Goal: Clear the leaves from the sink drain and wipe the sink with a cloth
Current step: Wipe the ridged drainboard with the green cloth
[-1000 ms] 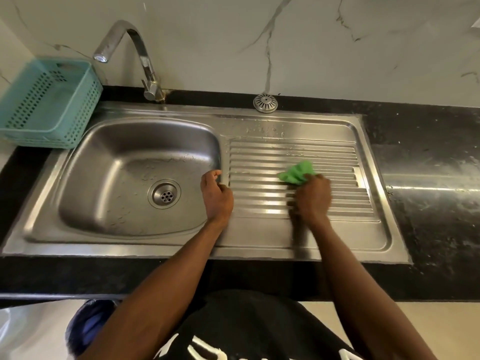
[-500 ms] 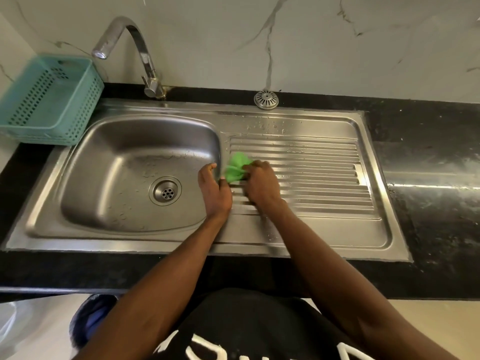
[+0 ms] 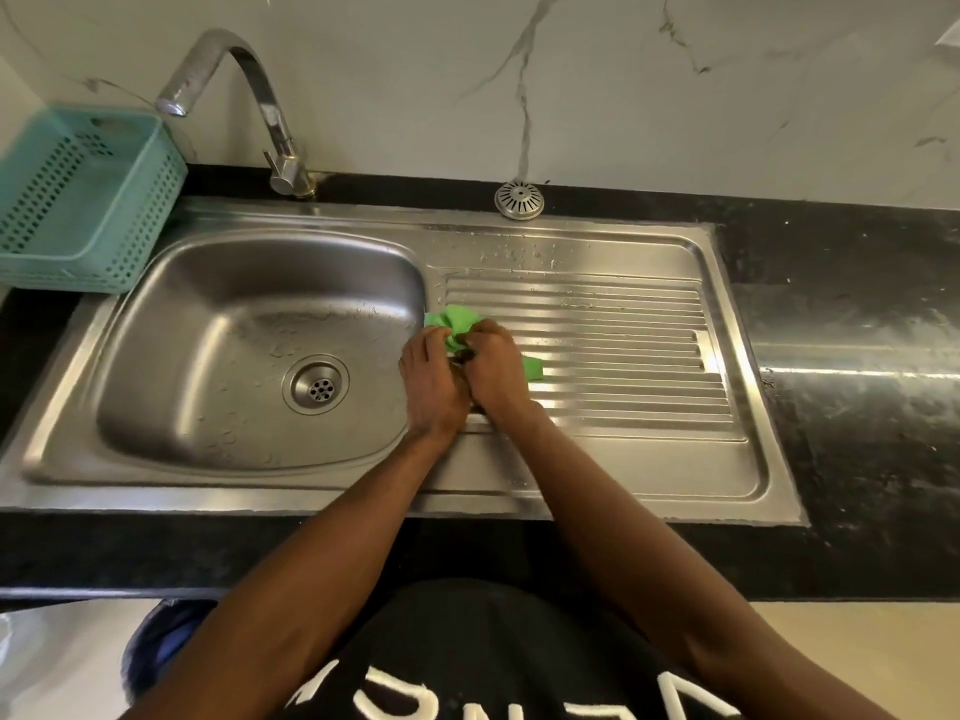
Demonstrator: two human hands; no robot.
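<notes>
A steel sink (image 3: 218, 283) with a ribbed drainboard (image 3: 623, 356) fills the counter. Its round drain (image 3: 316, 385) shows bare holes with no leaves on it. A bunched green cloth (image 3: 457, 322) lies at the drainboard's left end, beside the basin's right rim. My right hand (image 3: 496, 374) grips the cloth, and a green corner sticks out to the right of that hand. My left hand (image 3: 431, 384) sits right against it, and its fingertips touch the cloth. Most of the cloth is hidden under both hands.
A curved tap (image 3: 270, 116) stands behind the basin. A teal plastic basket (image 3: 78, 200) sits on the counter at the far left. A round metal strainer cap (image 3: 519, 200) lies at the back edge. Black counter (image 3: 857, 356) stretches to the right.
My right hand has slid the cloth left across the drainboard, from its middle to the basin's rim. My left hand has moved off the rim onto the cloth.
</notes>
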